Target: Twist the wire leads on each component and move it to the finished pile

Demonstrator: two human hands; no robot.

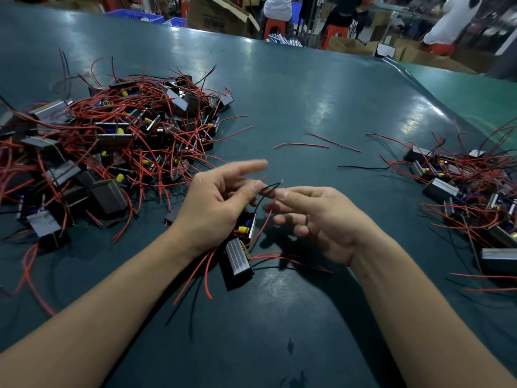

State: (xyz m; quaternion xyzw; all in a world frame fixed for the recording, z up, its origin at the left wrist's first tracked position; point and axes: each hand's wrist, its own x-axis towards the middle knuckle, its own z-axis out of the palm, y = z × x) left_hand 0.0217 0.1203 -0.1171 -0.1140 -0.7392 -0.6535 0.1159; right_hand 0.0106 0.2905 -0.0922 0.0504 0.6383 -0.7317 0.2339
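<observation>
A black box-shaped component (pixel 237 259) with a ribbed metal face and yellow parts hangs below my left hand (pixel 215 208), just above the green table. My left hand grips its upper end, and the thumb pinches a thin black wire lead (pixel 270 189) that arcs up from it. My right hand (pixel 316 217) is just right of the lead, its thumb tip touching the bare wire end, the other fingers loosely curled. Red leads (pixel 195 275) trail down from the component. A big tangled pile of components (pixel 112 141) lies at the left; a smaller pile (pixel 470 191) lies at the right.
Loose red wire pieces (pixel 316 142) and a black one (pixel 363 167) lie on the green table (pixel 279 93) beyond my hands. Past the far edge are cardboard boxes (pixel 218 15), blue crates (pixel 134 15), orange stools and seated people.
</observation>
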